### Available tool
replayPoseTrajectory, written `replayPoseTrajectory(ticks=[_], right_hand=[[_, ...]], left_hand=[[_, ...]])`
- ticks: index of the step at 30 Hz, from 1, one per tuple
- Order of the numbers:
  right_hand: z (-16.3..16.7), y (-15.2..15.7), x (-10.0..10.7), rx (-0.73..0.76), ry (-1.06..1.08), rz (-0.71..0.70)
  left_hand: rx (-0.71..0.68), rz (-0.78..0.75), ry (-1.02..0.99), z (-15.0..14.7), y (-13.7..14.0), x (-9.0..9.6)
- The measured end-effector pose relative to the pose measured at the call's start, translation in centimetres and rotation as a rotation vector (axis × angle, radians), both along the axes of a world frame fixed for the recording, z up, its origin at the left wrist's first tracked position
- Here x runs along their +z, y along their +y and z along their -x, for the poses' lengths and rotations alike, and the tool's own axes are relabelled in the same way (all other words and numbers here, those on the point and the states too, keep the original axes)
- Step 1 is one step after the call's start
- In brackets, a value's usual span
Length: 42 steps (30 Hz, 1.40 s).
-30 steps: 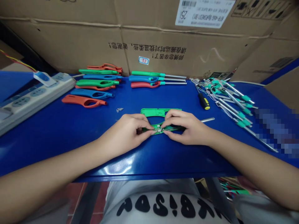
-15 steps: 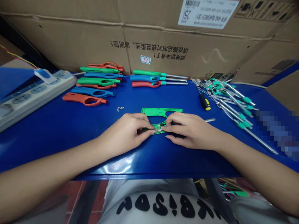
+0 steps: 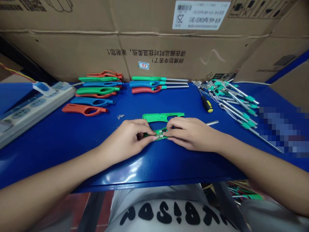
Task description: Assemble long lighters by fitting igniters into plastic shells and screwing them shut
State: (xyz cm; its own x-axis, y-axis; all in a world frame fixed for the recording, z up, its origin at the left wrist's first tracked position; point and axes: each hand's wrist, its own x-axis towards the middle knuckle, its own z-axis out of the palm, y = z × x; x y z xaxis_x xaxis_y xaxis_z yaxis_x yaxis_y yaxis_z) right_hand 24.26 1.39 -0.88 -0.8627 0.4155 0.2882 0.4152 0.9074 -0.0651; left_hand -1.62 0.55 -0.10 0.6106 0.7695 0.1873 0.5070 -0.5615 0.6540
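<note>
A lower green shell half (image 3: 157, 131) is held just above or on the blue surface (image 3: 169, 167) at the centre of the frame; which of the two cannot be told. Small clear, white and metal parts (image 3: 159, 136) are seated in its hollow, and a metal tube (image 3: 212, 123) is seen beyond the right hand (image 3: 193, 133). Behind it, an upper green shell half (image 3: 154, 118) is laid open side up. At the upper left, a blue-and-white plug (image 3: 44, 89) is fitted into a power strip (image 3: 53, 100). The rear is filled by a cardboard box (image 3: 72, 54), whose contents are hidden.

The left end of the lower shell is pinched between thumb and fingers of the left hand (image 3: 131, 133). The right hand is arched over the other end, forefinger touching the parts, thumb low beside it; whether anything is gripped there cannot be told. Both forearms are angled inward from the lower corners.

Compared with half a second ago, the right thumb has been brought closer to the forefinger, the left hand's hold is unchanged, and the whole scene has been shifted leftward in the frame.
</note>
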Motion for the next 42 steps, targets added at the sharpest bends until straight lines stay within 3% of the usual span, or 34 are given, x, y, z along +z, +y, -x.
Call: replayPoseTrajectory(ticks=[10, 22, 27, 34, 42], right_hand=[[0.4, -0.6, 0.9, 0.012, -0.116, -0.075], [-2.1, 0.2, 2.2, -0.134, 0.066, 0.347], [-2.4, 0.8, 2.0, -0.162, 0.028, 0.433], [-2.3, 0.7, 2.2, -0.107, 0.054, 0.481], [-2.3, 1.0, 1.6, -0.201, 0.160, 0.568]], left_hand=[[0.053, -0.013, -0.001, -0.3, -0.6, 0.0], [0.012, -0.037, 0.035, 0.1, -0.1, 0.0], [0.000, -0.169, 0.097, 0.1, -0.1, 0.2], [-0.051, -0.136, 0.051, 0.0, -0.2, 0.1], [-0.089, -0.218, 0.118, 0.2, -0.1, 0.0]])
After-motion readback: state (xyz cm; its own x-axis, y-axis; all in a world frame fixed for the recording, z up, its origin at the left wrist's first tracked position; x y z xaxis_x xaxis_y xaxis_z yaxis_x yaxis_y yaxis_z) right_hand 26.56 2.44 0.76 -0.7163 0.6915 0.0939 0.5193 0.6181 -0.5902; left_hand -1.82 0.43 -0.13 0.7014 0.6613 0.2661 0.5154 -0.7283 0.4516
